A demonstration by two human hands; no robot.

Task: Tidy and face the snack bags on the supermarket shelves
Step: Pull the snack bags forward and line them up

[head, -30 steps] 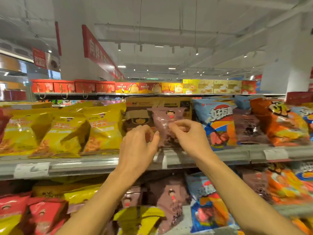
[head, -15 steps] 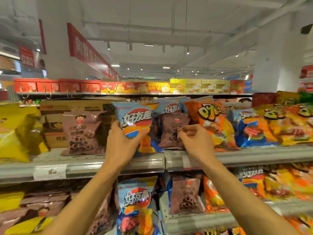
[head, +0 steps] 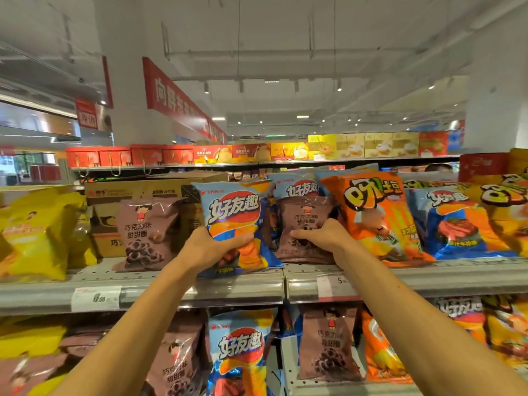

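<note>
A blue chip bag is gripped at its lower half by the left hand, the thumb laid across the front and the fingers curled behind it; the bag is held upright at the front edge of the upper shelf, its printed face turned outward. Just to its right, a brown chocolate-ring bag is held by the right hand, whose fingers are curled over its lower front while it stands on the same shelf. An orange potato-stick bag is seen leaning just right of that hand, touching the brown bag. Further left, a second brown ring bag stands apart in front of a cardboard carton, and yellow bags are stacked at the far left. White price tags are fixed along the shelf rail. More bags of the same kinds are ranged on the lower shelf.
</note>
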